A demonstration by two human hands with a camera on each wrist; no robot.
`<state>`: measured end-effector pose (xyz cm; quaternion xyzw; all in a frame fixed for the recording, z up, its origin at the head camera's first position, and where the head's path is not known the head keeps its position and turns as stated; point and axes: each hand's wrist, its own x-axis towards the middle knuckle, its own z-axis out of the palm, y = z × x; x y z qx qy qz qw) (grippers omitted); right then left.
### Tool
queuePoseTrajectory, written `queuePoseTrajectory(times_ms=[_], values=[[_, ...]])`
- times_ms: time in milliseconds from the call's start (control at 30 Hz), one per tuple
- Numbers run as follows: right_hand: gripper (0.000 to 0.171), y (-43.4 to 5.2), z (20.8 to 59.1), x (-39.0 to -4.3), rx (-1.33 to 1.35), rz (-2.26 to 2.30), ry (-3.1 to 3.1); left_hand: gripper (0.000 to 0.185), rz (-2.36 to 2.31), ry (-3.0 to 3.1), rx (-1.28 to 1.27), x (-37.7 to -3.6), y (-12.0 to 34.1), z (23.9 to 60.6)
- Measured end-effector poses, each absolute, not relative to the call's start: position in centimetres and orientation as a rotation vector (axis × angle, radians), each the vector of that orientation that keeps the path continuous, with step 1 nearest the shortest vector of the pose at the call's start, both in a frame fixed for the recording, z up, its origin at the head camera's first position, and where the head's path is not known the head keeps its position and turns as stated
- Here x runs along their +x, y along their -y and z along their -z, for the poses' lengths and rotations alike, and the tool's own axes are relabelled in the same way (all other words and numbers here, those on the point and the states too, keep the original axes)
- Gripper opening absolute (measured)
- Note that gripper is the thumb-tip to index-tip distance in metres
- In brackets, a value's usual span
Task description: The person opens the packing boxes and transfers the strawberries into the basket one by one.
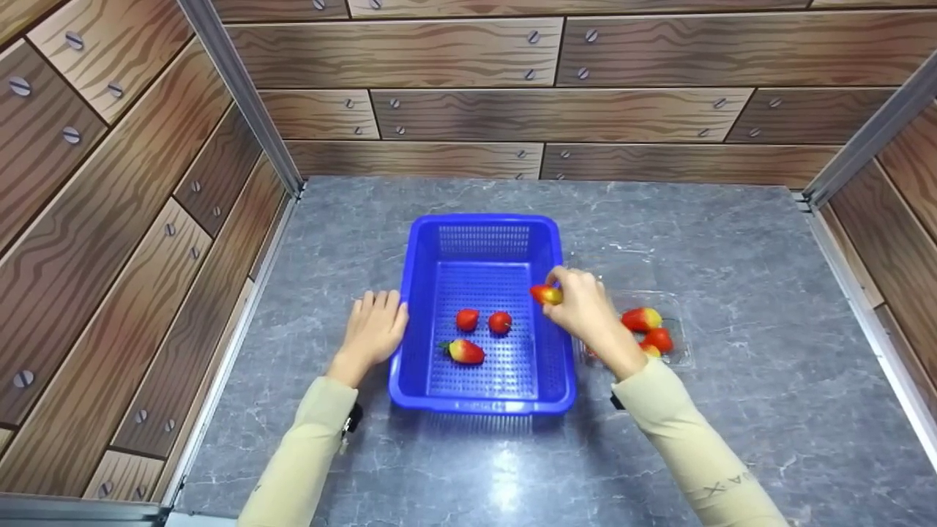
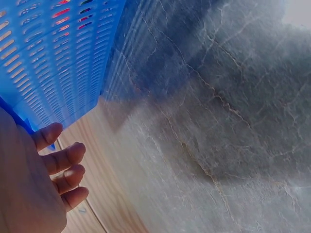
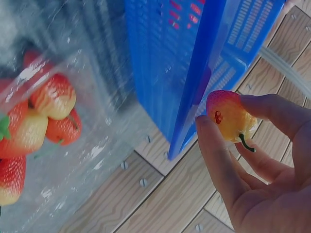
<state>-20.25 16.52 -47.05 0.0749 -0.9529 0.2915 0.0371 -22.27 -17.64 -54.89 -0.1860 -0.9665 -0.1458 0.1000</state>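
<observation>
My right hand (image 1: 583, 301) pinches a small red-and-yellow fruit (image 3: 227, 115) between thumb and fingertips. Its short green stem points back toward the palm. Hand and fruit are over the right rim of a blue plastic basket (image 1: 479, 405). My left hand (image 1: 375, 326) rests at the basket's left rim, its fingers loosely extended in the left wrist view. Inside the basket lie two small round red fruits, one at left (image 1: 467, 319) and one with a stem (image 1: 500, 323). Nearer the front is a red-and-yellow strawberry-like fruit (image 1: 466, 352) with green leaves.
To the basket's right stands a clear plastic container (image 1: 684, 351) holding several red and yellow fruits (image 3: 58, 97), partly hidden by my right forearm. The grey marbled table (image 1: 747, 293) is bounded by wood-patterned walls (image 1: 468, 55) at the back and sides.
</observation>
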Motion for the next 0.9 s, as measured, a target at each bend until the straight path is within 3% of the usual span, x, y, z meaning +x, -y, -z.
queuePoseTrajectory(times_ms=[900], values=[[0.033, -12.5, 51.8, -18.1, 0.466, -0.827, 3.018, 0.027, 0.461, 2.876, -0.545, -22.1, 17.5, 54.7]])
